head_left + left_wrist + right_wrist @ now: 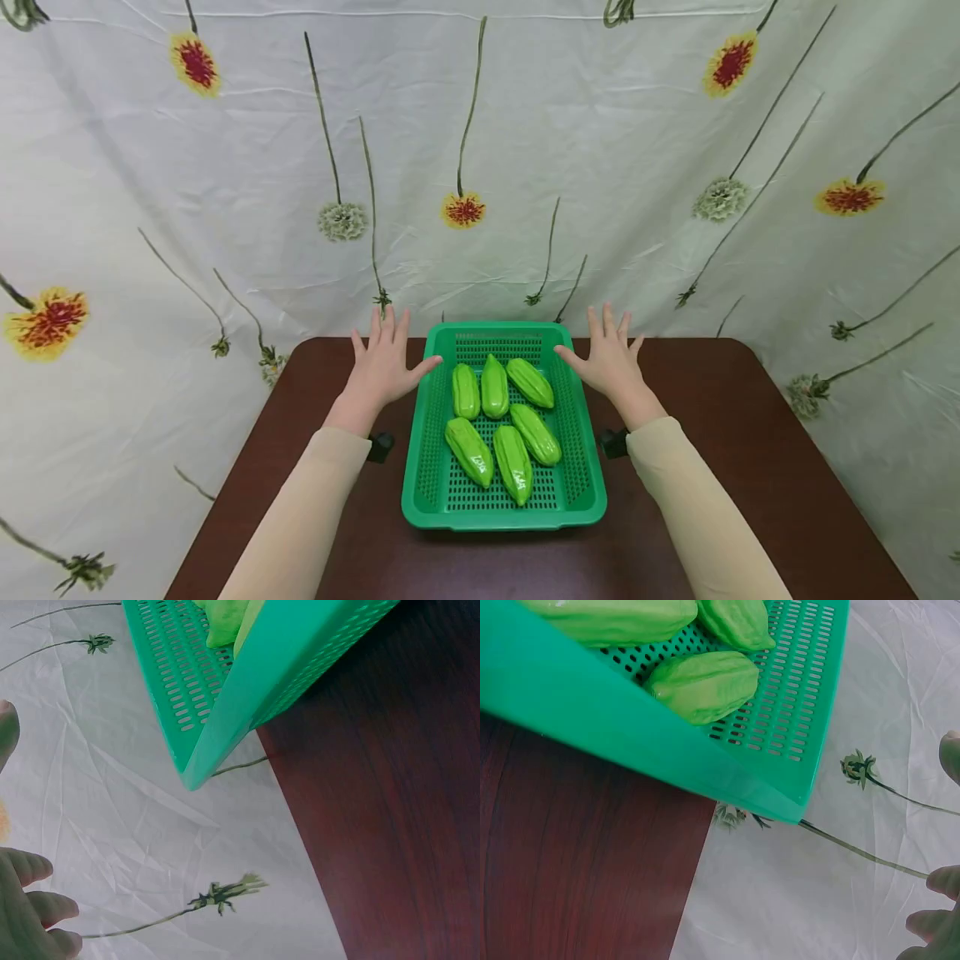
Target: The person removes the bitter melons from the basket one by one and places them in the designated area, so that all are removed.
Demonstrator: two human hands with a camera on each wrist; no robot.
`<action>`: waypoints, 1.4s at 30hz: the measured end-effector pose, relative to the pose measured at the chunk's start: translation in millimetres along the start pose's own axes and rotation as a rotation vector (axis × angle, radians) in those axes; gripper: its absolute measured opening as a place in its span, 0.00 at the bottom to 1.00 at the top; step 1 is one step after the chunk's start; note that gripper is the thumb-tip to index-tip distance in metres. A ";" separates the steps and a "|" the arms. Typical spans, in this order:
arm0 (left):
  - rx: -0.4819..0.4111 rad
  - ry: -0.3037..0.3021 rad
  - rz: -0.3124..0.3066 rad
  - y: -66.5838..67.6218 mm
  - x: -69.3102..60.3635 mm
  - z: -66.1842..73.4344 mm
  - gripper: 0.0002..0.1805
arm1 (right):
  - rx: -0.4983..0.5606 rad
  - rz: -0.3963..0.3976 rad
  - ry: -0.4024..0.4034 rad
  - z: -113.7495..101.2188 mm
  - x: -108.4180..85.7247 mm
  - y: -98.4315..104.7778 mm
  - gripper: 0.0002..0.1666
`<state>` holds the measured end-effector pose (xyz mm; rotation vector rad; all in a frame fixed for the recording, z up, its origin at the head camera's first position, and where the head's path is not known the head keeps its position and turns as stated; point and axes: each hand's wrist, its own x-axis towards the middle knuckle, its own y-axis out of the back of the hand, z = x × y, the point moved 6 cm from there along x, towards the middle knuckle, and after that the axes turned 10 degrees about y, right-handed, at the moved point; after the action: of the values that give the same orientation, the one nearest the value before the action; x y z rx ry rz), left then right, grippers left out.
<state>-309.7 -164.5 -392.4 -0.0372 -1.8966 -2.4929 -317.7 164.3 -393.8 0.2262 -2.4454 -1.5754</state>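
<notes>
A green plastic basket [502, 522] holds several glossy, ridged green gourds [512, 462], two of which bear white lettering. To its left is my left hand [382, 367], fingers straight and spread, with the thumb overlapping the basket's rim in the head view. My right hand [611, 367] is spread the same way on the other side. Both wrist views show the fingertips apart from the basket, and neither hand holds anything. The left wrist view catches the basket's corner [247, 705] and parts of gourds; the right wrist view shows a gourd [705, 686] lying on the perforated bottom.
The basket stands on a dark reddish-brown table [690, 392]. Behind and beside the table hangs a pale cloth [405, 67] printed with flowers and stems. A small black device [381, 447] sits at the left wrist, another [613, 443] at the right.
</notes>
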 end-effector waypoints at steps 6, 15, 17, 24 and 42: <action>-0.007 0.009 -0.011 -0.5 -1.5 -3.6 0.54 | 0.002 0.003 0.011 -5.7 2.9 -4.5 0.57; -0.017 0.000 0.002 -0.1 -2.8 -4.8 0.53 | 0.011 0.002 0.027 -16.0 8.4 -8.8 0.57; -0.013 -0.002 0.010 0.7 -3.1 -4.6 0.53 | 0.011 0.001 0.030 -18.9 9.9 -10.0 0.57; -0.032 0.017 0.007 0.7 -4.6 -8.0 0.53 | 0.034 -0.003 0.045 -27.0 13.8 -18.4 0.56; -0.047 0.022 0.054 -8.0 -8.7 -16.9 0.52 | 0.089 0.008 0.076 -41.3 18.5 -40.3 0.53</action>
<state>-301.4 -178.7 -404.8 -0.0609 -1.8034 -2.4921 -324.1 106.9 -412.1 0.2853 -2.4572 -1.4291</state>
